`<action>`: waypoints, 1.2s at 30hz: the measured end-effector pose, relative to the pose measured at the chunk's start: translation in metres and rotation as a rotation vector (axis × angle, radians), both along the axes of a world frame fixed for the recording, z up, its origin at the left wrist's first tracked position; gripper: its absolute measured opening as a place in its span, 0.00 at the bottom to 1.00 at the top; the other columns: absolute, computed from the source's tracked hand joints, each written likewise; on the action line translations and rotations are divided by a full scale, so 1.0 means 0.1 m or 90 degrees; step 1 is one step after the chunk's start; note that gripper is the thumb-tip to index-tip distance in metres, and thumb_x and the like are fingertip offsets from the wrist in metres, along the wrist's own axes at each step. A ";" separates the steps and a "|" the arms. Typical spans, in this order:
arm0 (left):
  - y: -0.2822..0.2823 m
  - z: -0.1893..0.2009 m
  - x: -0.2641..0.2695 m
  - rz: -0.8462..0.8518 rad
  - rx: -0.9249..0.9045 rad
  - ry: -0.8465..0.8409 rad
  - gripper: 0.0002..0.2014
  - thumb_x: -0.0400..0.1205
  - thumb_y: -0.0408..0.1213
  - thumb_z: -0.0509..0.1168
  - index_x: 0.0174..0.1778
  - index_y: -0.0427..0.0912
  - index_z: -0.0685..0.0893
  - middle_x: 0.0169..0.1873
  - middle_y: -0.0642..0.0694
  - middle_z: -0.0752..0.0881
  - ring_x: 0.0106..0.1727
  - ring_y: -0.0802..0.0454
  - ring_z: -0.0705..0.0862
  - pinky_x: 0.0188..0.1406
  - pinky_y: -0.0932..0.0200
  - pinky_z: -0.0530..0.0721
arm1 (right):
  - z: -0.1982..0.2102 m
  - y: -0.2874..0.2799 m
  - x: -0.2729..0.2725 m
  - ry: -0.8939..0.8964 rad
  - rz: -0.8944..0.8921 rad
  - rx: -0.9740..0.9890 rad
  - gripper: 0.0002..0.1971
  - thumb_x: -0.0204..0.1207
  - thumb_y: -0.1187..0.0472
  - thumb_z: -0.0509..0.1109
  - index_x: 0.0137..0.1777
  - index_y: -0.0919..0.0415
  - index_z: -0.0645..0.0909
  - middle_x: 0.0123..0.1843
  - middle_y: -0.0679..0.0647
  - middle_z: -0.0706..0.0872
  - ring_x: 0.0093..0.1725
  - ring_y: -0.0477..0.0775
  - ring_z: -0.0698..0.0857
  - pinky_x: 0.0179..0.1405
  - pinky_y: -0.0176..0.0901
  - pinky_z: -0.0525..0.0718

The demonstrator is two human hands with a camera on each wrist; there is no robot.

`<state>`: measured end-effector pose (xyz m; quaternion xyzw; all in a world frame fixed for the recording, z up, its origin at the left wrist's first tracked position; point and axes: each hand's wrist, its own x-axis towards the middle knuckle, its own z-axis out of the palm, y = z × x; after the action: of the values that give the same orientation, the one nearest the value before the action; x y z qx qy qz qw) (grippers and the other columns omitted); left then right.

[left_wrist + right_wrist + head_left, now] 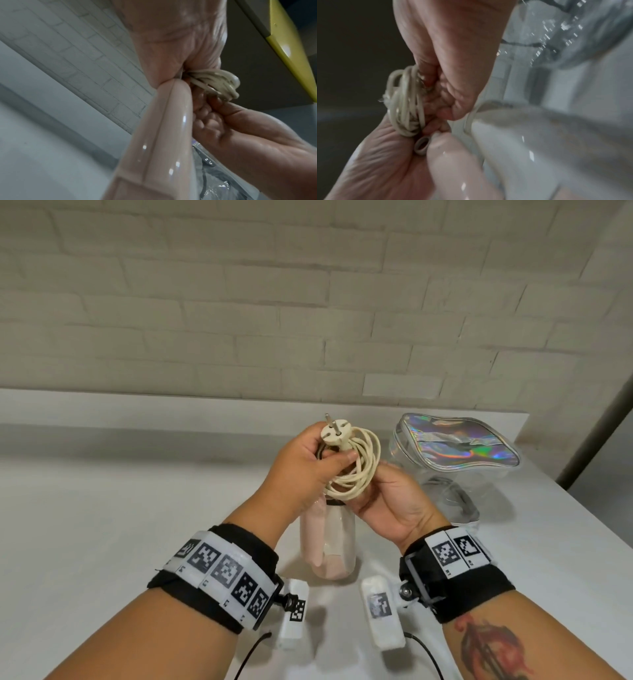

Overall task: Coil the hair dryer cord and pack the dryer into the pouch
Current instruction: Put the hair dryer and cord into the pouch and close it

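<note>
Table: the white tabletop (102,525) fills the lower half of the head view, under a pale brick wall (205,302) across the top.
Pouch: the clear plastic pouch with a shiny holographic top (455,453) lies right of centre, just beside my right hand, mouth towards me.
Dryer: the glossy pale pink hair dryer (327,546) hangs at centre frame below my hands, between my wrists.
Cord: the cream cord, wound into a loose bundle of loops (356,470), sits just above centre, over the dryer's handle.
My left hand (301,463): fingers curled round the coil, thumb pressed across the loops.
My right hand (394,501): palm towards me, cupping the coil from the right; fingertips hidden behind it.
Plug: the round cream two-pin plug (334,434) sticks up over my left hand, pins pointing away.
</note>
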<state>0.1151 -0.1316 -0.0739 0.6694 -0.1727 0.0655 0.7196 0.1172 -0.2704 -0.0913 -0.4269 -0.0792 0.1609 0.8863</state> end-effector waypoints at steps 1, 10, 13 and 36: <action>0.02 -0.01 0.02 0.037 0.011 0.003 0.11 0.74 0.30 0.74 0.44 0.53 0.87 0.42 0.49 0.91 0.46 0.50 0.89 0.53 0.46 0.87 | 0.01 -0.01 0.02 0.003 -0.029 -0.040 0.21 0.73 0.65 0.66 0.66 0.69 0.77 0.51 0.63 0.89 0.47 0.57 0.89 0.57 0.55 0.84; -0.05 0.01 0.03 0.147 0.065 0.001 0.18 0.79 0.24 0.64 0.44 0.56 0.84 0.37 0.53 0.89 0.35 0.62 0.87 0.31 0.66 0.85 | 0.26 0.17 -0.04 -0.551 -0.444 -0.800 0.22 0.69 0.48 0.69 0.64 0.49 0.79 0.61 0.51 0.77 0.63 0.53 0.75 0.66 0.45 0.73; -0.09 0.01 0.03 0.138 0.144 -0.013 0.19 0.77 0.23 0.65 0.48 0.57 0.83 0.41 0.49 0.89 0.39 0.55 0.88 0.32 0.62 0.87 | 0.27 0.26 0.00 -0.526 -0.489 -0.789 0.12 0.71 0.56 0.68 0.54 0.52 0.83 0.52 0.48 0.81 0.57 0.57 0.78 0.57 0.46 0.76; 0.16 0.03 -0.14 -0.037 0.145 -0.046 0.09 0.88 0.33 0.56 0.59 0.50 0.77 0.40 0.62 0.85 0.34 0.65 0.79 0.37 0.69 0.78 | 0.33 -0.13 0.17 -0.232 -0.097 -0.745 0.06 0.71 0.72 0.70 0.44 0.64 0.87 0.29 0.51 0.83 0.24 0.42 0.75 0.26 0.32 0.74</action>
<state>0.1011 -0.1160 -0.0710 0.7387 -0.2242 0.0486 0.6338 0.1340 -0.2836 -0.0586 -0.8676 -0.0972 0.0381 0.4862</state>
